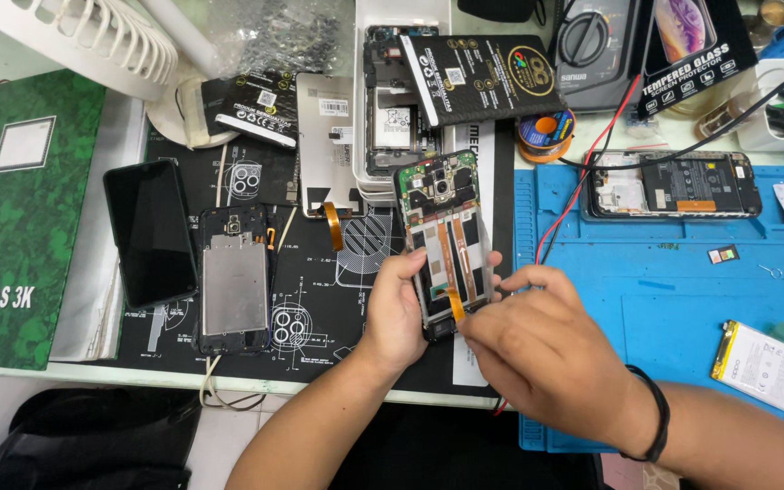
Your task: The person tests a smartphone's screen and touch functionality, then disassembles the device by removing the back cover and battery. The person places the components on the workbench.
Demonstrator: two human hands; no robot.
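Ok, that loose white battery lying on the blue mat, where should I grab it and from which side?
Probably by its two long edges, coming straight down from above. The white battery lies flat and slightly tilted on the blue mat, apart from other parts, so both long sides are free. The right hand is nearest; the left hand holds the opened phone.

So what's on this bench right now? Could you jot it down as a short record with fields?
Left hand: grips the opened phone by its left edge, tilted up off the bench
Right hand: fingertips pinch the orange flex ribbon at the phone's lower end
Left of phone: metal-backed phone frame, dark phone, green book
Right side: blue mat with another opened phone and a loose battery
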